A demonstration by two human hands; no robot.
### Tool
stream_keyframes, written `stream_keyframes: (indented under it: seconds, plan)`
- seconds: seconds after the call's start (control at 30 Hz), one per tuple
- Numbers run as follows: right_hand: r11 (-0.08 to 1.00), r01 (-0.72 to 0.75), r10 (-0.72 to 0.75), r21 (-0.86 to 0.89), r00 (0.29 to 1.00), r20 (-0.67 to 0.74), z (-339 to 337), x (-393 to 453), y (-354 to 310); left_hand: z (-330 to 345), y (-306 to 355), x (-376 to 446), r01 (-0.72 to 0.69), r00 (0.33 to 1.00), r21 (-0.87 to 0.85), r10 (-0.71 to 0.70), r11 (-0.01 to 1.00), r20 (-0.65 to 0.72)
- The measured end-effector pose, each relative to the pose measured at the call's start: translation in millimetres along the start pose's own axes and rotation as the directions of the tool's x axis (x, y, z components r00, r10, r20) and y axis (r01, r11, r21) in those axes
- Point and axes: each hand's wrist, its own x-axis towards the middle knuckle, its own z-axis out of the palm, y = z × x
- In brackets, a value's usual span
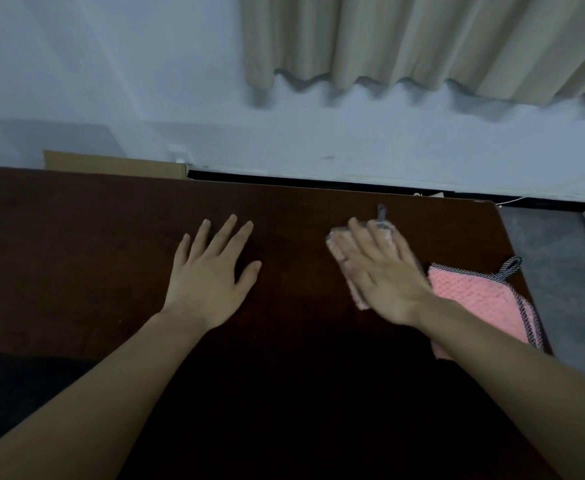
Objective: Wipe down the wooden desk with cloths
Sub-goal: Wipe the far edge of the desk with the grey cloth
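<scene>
Right hand (384,271) presses flat, fingers straight, on the pink cloth (339,251); keep even pressure across the desk (111,237) while the spread left hand (211,275) braces.

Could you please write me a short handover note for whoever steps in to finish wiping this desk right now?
Left hand: flat on the bare desk, fingers spread, holding nothing.
Right hand: straight fingers pressing a pink cloth onto the desk, right of centre.
A second pink cloth lies unused near the desk's right edge.
Done: cannot tell how much has been wiped.
Left: cover the rest, including the left side.
</scene>
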Motion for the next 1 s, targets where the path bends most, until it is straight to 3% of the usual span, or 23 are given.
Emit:
stream_keyframes:
  seconds: [0.1, 0.2, 0.5, 0.57, 0.73, 0.83, 0.9, 1.0]
  plan:
    - [0.986, -0.168, 0.168, 0.011, 0.985, -0.05, -7.7, 29.3, 19.6, -0.8, -9.2, -1.7, -0.012, 1.0, 0.017, 0.013, 1.0, -0.015]
    - [0.98, -0.197, 0.196, -0.008, 0.978, -0.068, -8.8, 48.6, 11.4, -0.2, -17.1, -2.7, -0.008, 1.0, 0.026, 0.008, 1.0, -0.013]
    - [0.972, 0.211, -0.211, -0.099, 0.977, 0.013, 21.6, -26.9, -50.5, 1.4, -34.5, -6.4, 0.035, 0.999, 0.008, -0.035, 0.999, 0.021]
    - [0.978, 0.172, -0.172, -0.118, 0.985, 0.011, 16.1, -14.8, -42.4, 0.4, -40.1, -7.5, 0.04, 0.999, 0.005, -0.04, 0.999, 0.021]
    - [0.995, -0.08, 0.074, -0.067, 0.993, -0.089, -13.5, 71.1, -22.4, -0.6, -56.4, -6.9, 0.048, 0.999, 0.011, -0.048, 0.999, 0.014]
    - [0.992, -0.116, 0.113, -0.057, 0.992, -0.062, -19.1, 91.5, -41.4, 1.9, -65.3, -6.9, 0.05, 0.999, 0.004, -0.05, 0.999, 0.001]
    - [0.992, -0.046, 0.038, -0.114, 0.997, -0.073, -9.3, 79.8, -63.9, 4.5, -68.8, -6.7, 0.054, 0.999, -0.001, -0.054, 0.999, -0.001]
    - [0.977, 0.192, -0.199, -0.096, 0.977, -0.072, 9.0, 34.3, -90.5, 9.4, -72.6, -6.7, 0.052, 0.999, 0.008, -0.052, 0.999, -0.003]
